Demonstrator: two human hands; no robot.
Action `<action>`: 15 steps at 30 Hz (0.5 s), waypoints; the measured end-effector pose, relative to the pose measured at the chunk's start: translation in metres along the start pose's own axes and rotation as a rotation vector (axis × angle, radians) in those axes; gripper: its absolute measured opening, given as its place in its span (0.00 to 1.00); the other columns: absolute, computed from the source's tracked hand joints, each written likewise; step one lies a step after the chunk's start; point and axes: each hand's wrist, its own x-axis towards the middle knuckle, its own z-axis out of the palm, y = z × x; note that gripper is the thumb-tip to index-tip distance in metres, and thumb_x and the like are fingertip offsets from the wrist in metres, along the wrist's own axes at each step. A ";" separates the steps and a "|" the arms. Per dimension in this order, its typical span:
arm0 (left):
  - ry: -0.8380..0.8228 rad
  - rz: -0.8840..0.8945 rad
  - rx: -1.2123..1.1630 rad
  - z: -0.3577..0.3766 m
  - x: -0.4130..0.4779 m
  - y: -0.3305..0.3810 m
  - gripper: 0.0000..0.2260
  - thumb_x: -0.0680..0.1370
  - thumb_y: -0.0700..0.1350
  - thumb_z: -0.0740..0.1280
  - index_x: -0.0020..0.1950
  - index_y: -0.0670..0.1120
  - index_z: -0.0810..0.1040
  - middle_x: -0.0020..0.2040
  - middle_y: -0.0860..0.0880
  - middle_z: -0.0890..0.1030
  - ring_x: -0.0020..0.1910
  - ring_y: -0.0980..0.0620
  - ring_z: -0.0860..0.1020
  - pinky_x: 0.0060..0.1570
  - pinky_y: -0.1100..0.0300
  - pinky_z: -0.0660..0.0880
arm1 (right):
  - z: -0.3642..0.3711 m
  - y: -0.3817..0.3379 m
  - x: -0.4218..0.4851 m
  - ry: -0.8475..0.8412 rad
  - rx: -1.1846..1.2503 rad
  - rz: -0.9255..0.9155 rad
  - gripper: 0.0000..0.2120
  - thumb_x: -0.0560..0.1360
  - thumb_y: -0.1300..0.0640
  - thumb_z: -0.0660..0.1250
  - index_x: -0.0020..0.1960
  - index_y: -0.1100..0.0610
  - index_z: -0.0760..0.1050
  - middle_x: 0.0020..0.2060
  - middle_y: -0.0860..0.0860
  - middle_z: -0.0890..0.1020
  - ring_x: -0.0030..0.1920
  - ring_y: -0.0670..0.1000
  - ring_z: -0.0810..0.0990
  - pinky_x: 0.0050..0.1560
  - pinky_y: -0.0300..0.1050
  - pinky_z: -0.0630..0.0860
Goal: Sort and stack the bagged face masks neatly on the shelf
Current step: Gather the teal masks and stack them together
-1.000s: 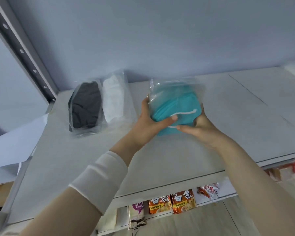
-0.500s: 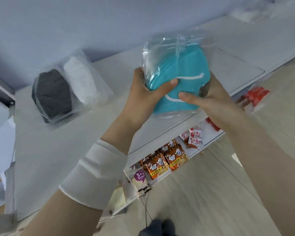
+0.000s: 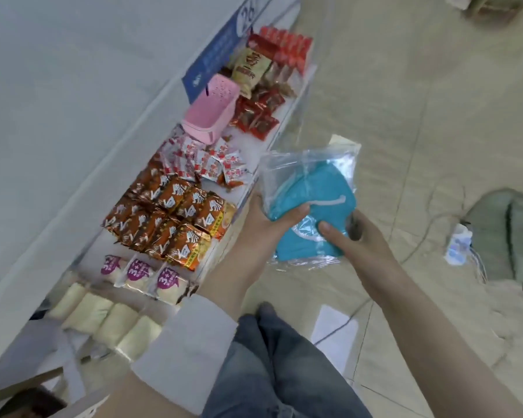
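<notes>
Bag of teal face masks (image 3: 311,212): held beside the snack shelf (image 3: 251,146) front edge; left grip (image 3: 264,224) and right grip (image 3: 363,241) both curled round it

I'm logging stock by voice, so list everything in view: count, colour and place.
bag of face masks: one, clear with teal masks, above the floor beside the lower shelf
noodle packets: many, orange-brown, middle of the shelf
small sachets: a heap, red and white, beyond the noodle packets
pink case: one, pink, beyond the sachets
red snack packets: several, dark red, right of the case
purple-labelled packets: three, white, nearer than the noodles
pale packets: four, cream, nearest end
power strip: one, white, on the floor
left hand: one, grips the bag
right hand: one, grips the bag
</notes>
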 end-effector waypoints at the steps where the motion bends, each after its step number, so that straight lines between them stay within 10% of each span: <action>1: -0.028 -0.054 0.014 0.007 0.003 -0.013 0.39 0.60 0.58 0.75 0.68 0.49 0.69 0.60 0.47 0.79 0.56 0.49 0.80 0.54 0.49 0.78 | -0.008 0.014 -0.003 0.037 0.015 0.048 0.20 0.66 0.50 0.71 0.56 0.54 0.75 0.50 0.48 0.83 0.48 0.45 0.83 0.44 0.37 0.79; 15: -0.175 -0.508 0.187 0.119 0.044 -0.111 0.23 0.72 0.50 0.73 0.63 0.46 0.73 0.55 0.45 0.82 0.50 0.46 0.83 0.50 0.49 0.80 | -0.109 0.119 -0.020 0.301 0.283 0.434 0.22 0.71 0.51 0.72 0.61 0.57 0.72 0.53 0.52 0.82 0.49 0.49 0.83 0.48 0.43 0.79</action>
